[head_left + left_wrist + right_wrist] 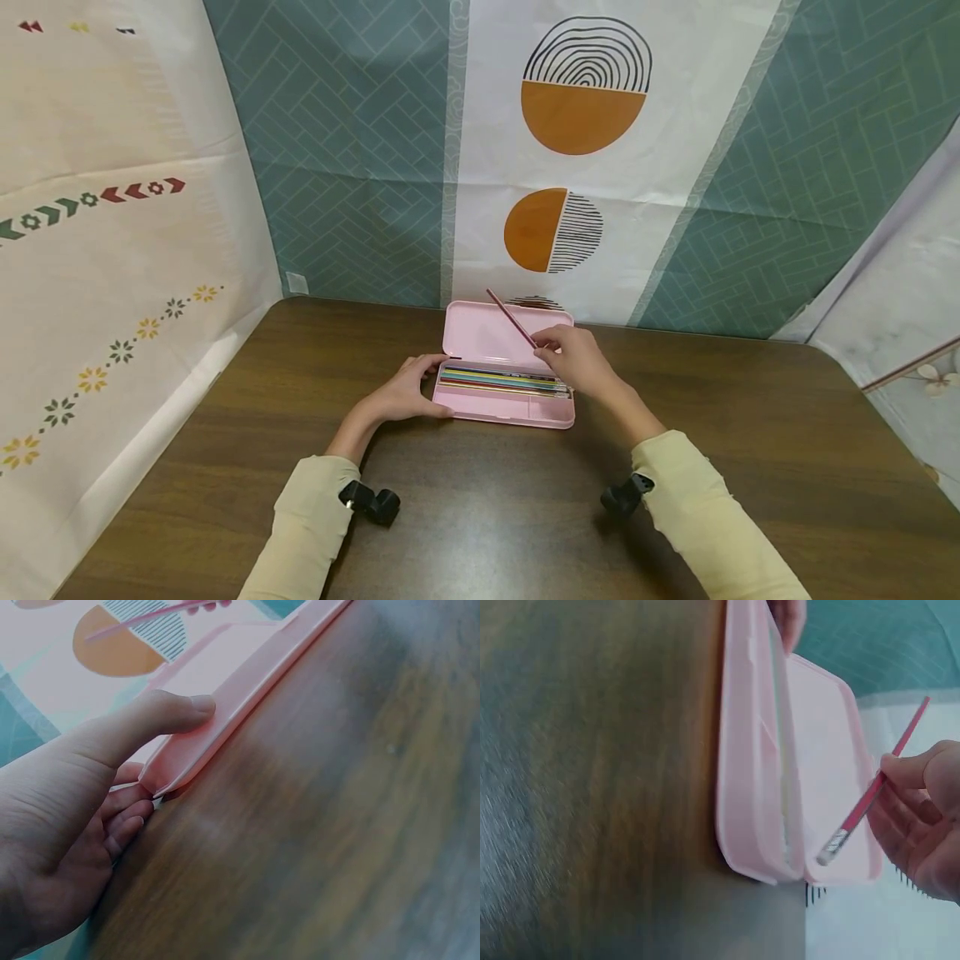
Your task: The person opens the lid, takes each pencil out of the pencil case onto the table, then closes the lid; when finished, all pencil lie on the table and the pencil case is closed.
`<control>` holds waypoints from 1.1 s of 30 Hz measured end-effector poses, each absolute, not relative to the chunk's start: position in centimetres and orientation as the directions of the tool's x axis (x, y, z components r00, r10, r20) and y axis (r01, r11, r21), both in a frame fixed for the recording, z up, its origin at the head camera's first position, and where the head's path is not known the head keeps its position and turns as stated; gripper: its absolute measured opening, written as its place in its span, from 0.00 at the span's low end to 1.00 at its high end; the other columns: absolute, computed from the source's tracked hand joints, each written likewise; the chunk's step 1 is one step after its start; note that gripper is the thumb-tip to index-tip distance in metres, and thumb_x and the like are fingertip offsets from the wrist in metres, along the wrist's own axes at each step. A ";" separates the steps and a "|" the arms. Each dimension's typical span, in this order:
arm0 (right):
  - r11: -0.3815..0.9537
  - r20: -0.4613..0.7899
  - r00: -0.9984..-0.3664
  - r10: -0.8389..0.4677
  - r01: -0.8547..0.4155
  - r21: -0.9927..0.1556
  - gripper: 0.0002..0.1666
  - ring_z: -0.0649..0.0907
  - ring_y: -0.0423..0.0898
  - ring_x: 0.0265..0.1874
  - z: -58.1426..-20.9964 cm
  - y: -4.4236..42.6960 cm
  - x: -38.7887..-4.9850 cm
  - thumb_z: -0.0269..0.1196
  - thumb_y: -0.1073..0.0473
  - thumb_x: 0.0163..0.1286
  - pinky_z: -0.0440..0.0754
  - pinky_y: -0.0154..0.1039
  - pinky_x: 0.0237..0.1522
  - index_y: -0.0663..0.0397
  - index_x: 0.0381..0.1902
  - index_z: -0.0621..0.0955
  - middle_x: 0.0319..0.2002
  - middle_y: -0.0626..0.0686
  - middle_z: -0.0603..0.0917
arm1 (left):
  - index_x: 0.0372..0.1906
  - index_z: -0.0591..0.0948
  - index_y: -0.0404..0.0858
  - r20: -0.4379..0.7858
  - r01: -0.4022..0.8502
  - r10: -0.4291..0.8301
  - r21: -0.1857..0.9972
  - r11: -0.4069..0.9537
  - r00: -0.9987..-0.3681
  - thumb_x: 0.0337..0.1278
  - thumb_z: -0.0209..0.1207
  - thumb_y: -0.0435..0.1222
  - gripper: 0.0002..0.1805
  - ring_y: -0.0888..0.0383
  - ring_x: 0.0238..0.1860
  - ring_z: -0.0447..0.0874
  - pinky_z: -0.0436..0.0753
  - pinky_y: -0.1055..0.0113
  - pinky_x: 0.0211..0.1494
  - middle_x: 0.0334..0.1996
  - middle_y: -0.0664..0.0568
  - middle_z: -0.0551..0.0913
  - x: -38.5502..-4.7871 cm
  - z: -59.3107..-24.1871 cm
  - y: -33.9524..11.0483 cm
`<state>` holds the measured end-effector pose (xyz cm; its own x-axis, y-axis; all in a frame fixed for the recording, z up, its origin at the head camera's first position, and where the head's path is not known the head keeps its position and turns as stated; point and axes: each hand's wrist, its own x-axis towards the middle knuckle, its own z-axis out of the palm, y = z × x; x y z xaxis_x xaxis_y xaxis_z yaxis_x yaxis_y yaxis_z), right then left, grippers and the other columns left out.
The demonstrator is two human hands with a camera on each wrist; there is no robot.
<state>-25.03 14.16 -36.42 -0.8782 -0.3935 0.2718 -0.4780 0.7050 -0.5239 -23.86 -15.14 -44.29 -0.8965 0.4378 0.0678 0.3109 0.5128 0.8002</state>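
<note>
A pink pencil case lies on the table with its lid raised at the back. Several coloured pencils lie side by side in its rear compartment. My left hand grips the case's left end, the thumb at the front wall and the fingers round the end. Above the case, my right hand pinches a dark red pencil, tilted up to the left. The right wrist view shows that pencil between thumb and fingers of the right hand, its silver-and-white end low over the lid.
The brown wooden table stretches around the case. Behind it hangs a patterned cloth with teal and white panels. A cream cloth with small motifs hangs at the left, and a pale one at the right.
</note>
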 end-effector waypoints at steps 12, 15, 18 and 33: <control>0.665 0.211 -0.959 -0.187 -0.282 -0.692 0.17 0.84 0.53 0.33 -35.7 18.8 -25.7 0.62 0.67 0.64 0.79 0.39 0.34 0.72 0.49 0.80 0.38 0.64 0.85 | 0.68 0.66 0.33 0.060 0.300 0.430 0.802 0.516 -0.901 0.36 0.75 0.42 0.49 0.46 0.58 0.62 0.66 0.49 0.59 0.55 0.41 0.70 -23.8 -44.3 -15.2; 0.658 0.175 -0.974 -0.148 -0.229 -0.717 0.17 0.84 0.51 0.32 -35.9 19.8 -25.9 0.61 0.67 0.65 0.80 0.36 0.33 0.73 0.50 0.79 0.39 0.65 0.84 | 0.68 0.65 0.32 0.050 0.291 0.427 0.803 0.520 -0.903 0.37 0.75 0.42 0.50 0.45 0.59 0.62 0.66 0.48 0.60 0.56 0.40 0.70 -23.8 -44.2 -15.2; 0.650 0.143 -0.982 -0.119 -0.186 -0.737 0.17 0.84 0.49 0.30 -36.3 20.7 -26.1 0.61 0.67 0.65 0.82 0.39 0.34 0.75 0.50 0.78 0.38 0.65 0.83 | 0.68 0.65 0.32 0.052 0.293 0.427 0.802 0.520 -0.903 0.37 0.75 0.42 0.50 0.45 0.58 0.62 0.66 0.48 0.60 0.56 0.40 0.70 -23.8 -44.2 -15.2; 0.529 -0.066 -0.995 -0.070 0.019 -0.848 0.23 0.83 0.45 0.34 -40.0 22.3 -25.9 0.58 0.70 0.66 0.83 0.42 0.37 0.81 0.56 0.72 0.44 0.70 0.80 | 0.68 0.65 0.33 0.049 0.284 0.424 0.810 0.513 -0.905 0.37 0.75 0.42 0.50 0.46 0.59 0.61 0.65 0.48 0.60 0.56 0.41 0.69 -23.7 -44.4 -15.0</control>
